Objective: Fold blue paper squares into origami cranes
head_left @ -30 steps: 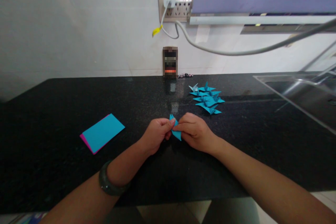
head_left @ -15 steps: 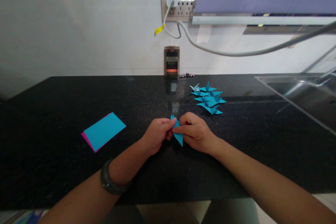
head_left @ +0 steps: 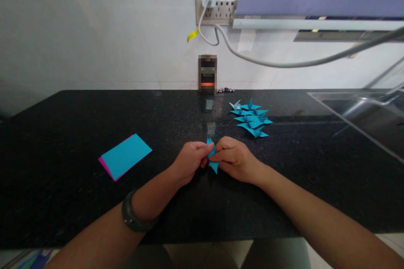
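Between my two hands is a small folded piece of blue origami paper (head_left: 214,168), a narrow pointed shape with tips at its top and bottom. My left hand (head_left: 193,159) pinches its left side, the thumb lying across the upper part. From the right, my right hand (head_left: 235,157) grips the middle with fingers bent, the index finger pressed on the paper. My fingers hide much of the folds. Several finished blue paper cranes (head_left: 252,122) sit in a cluster beyond my right hand, with one paler crane (head_left: 235,105) at their back left.
A stack of blue and pink paper (head_left: 126,157) lies on the black countertop (head_left: 63,201) at left. A phone-like, pixelated object (head_left: 207,73) leans on the wall beside a beaded strap (head_left: 225,90). At right is a sink (head_left: 356,113); a cable (head_left: 284,65) hangs from the socket (head_left: 217,8).
The lower part of the blue paper has narrowed and its bottom tip has swung slightly left. My right fingers have shifted a little on it; both hands keep hold.
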Available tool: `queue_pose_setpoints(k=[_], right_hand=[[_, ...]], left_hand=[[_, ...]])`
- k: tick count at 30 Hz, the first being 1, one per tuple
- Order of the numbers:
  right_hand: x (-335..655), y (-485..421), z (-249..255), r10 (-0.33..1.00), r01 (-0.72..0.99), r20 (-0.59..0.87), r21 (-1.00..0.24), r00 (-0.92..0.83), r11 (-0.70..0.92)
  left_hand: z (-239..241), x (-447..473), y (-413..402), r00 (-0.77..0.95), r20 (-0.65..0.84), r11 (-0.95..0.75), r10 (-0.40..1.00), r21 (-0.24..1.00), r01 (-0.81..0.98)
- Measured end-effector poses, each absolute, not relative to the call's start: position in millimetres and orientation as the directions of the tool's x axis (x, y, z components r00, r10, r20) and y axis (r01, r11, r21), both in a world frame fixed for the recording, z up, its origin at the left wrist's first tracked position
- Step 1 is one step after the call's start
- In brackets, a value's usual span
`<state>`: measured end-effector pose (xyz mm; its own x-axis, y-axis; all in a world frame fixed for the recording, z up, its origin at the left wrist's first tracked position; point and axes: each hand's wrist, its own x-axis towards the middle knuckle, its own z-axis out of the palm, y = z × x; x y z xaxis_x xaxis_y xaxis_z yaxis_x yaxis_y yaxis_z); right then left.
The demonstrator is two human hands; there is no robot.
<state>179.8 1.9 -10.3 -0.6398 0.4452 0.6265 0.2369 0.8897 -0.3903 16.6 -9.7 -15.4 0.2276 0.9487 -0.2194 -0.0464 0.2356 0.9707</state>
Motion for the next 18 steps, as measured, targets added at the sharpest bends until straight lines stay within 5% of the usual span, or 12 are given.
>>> queue_pose_setpoints(k=[12, 18], right_hand=[[174.6, 1.2, -9.6, 0.869, 0.267, 0.191, -0.902, -0.457, 0.339], [172.6, 3.2, -13.9, 0.914, 0.221, -0.019, -0.972, -0.406, 0.078]], left_hand=[[-14.0, 17.0, -10.2, 0.240, -0.223, 0.210, 0.945, 0.975, 0.079], [-11.9, 17.3, -10.1, 0.248, -0.247, 0.234, 0.937, 0.969, 0.080]])
